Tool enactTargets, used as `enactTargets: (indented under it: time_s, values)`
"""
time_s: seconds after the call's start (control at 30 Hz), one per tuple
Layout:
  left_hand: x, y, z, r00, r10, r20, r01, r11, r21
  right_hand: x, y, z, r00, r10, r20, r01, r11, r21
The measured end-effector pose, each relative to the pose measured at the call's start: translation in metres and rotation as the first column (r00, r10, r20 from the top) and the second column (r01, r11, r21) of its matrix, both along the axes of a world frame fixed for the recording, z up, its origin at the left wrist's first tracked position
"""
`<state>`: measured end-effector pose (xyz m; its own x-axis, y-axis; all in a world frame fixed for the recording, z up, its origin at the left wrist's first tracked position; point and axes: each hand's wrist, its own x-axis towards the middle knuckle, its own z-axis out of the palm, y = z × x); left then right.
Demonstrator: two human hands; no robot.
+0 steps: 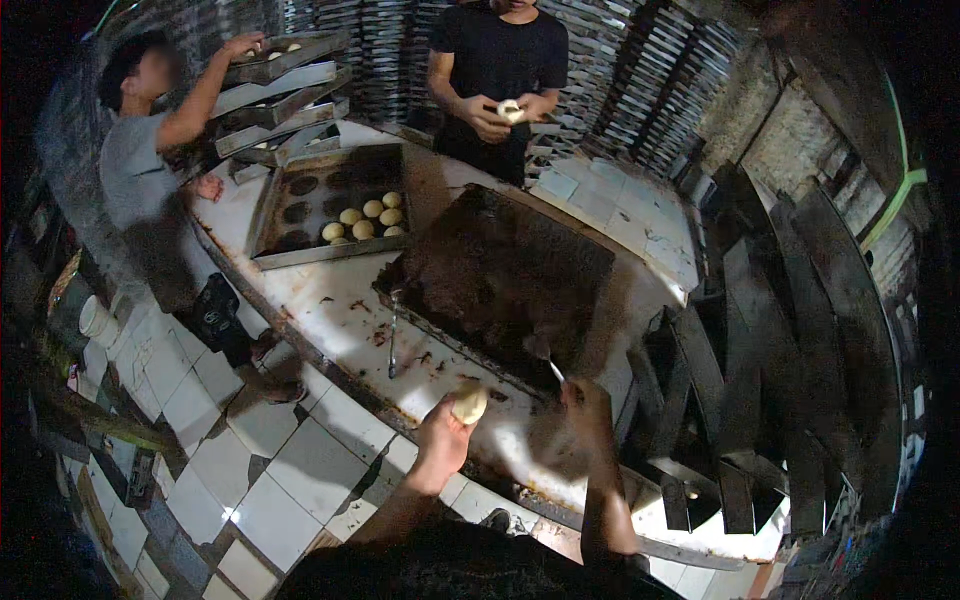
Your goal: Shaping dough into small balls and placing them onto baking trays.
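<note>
Your left hand cradles a dough piece; your right hand has a spoon at the dark mass

Left side: your forearm slants up and rightward, crossing the bench's near edge. The hand is raised, thumb and fingers clamped round the pale dough, which stands up out of the grip. That piece sits over the near edge, held in front of you.

Right side: your forearm rises more steeply across the same edge, farther toward the bench's right end. Fingers are together, closed on the spoon's handle; individual fingertips too dim to make out. The spoon points away and leftward, its bowl at the near edge of the broad brown mass. Whether it digs in, cannot tell.

About you: a loose spoon lies between the mass's left corner and the bench's near edge. A baking tray sits toward the bench's far left, round dough balls grouped by its right edge. Beyond the far edge, a co-worker holds another dough piece in both hands. Dark metal trays lean together at the right end.
</note>
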<state>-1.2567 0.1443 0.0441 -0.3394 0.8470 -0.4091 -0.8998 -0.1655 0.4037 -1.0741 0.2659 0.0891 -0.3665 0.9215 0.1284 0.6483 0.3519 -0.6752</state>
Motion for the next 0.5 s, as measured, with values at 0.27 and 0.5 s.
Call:
enactTargets:
  time_s: [0.27,0.5]
  values:
    - [0.051,0.028,0.056,0.967,-0.120,0.225,0.037,0.938,0.343,0.042,-0.071,-0.065,0.984,0.149,-0.097,-0.064,0.806,0.588]
    - [0.079,-0.053,0.058,0.982,0.117,-0.146,-0.079,0.967,0.242,0.077,-0.027,-0.175,0.980,-0.075,-0.185,0.137,0.929,0.345]
